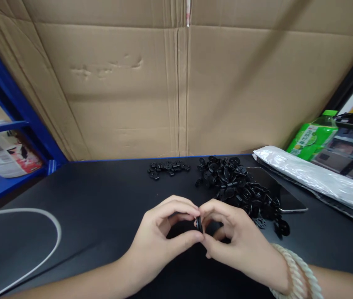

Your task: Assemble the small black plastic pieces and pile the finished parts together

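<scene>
"Above the near part of the black table (101,195), what is held?"

"A small black part (199,224) is held there, just right of the middle of the view, and it is gripped by both hands at once."

"How is its shape shown?"

"It is turned nearly edge-on, so only a thin, dark, upright profile is presented, slightly rounded along its side. A faint sheen is caught on it. Its faces are mostly turned from view, and its ends are partly covered by fingertips, so finer detail cannot be told."

"And how are the hands set?"

"The left hand (156,238) is brought in from the lower left, with its thumb stretched along below and its fingers arched above, so that a rounded gap is left between them. The right hand (241,236) is brought in from the lower right, its index finger bent over the top, its thumb placed underneath and its other fingers curled behind. A braided bracelet (296,265) is worn on the right wrist."

"Is the grip wide or narrow?"

"Narrow on both sides: the part is pinched between thumbs and fingers, and the tips of the two hands are almost met around it. Behind, a large heap of black parts (226,178) and a smaller pile (167,167) are spread."
</scene>
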A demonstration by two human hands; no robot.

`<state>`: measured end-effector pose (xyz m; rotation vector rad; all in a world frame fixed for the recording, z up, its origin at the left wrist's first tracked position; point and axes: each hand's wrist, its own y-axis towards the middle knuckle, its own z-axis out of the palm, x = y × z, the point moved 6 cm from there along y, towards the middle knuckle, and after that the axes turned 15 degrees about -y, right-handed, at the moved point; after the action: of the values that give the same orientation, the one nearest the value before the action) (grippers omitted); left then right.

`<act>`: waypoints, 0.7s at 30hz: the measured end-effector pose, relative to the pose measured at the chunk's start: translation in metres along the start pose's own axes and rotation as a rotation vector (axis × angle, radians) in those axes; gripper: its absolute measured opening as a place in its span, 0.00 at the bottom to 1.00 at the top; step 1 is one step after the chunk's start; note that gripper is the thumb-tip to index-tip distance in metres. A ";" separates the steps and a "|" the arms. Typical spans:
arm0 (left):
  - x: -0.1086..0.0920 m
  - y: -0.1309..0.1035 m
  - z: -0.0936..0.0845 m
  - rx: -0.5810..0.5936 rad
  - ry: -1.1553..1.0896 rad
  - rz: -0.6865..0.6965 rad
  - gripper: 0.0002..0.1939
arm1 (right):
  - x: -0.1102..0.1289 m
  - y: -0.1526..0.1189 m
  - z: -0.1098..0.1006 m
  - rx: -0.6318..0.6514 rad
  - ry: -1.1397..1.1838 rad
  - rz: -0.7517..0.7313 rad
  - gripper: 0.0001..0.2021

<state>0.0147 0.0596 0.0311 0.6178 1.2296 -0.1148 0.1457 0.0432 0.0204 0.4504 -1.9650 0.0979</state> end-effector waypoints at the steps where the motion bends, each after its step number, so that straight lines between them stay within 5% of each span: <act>1: -0.002 -0.001 0.000 -0.012 0.036 0.018 0.10 | -0.001 0.001 0.001 0.021 0.064 0.012 0.10; 8: -0.011 -0.006 0.007 0.043 0.306 0.160 0.10 | -0.006 0.003 0.013 0.299 0.562 0.223 0.14; 21: -0.003 -0.003 0.015 0.118 0.388 0.115 0.11 | -0.009 0.007 0.015 0.298 0.515 0.228 0.17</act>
<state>0.0254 0.0493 0.0353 0.8388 1.5653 0.0316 0.1339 0.0484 0.0067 0.3471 -1.4871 0.5994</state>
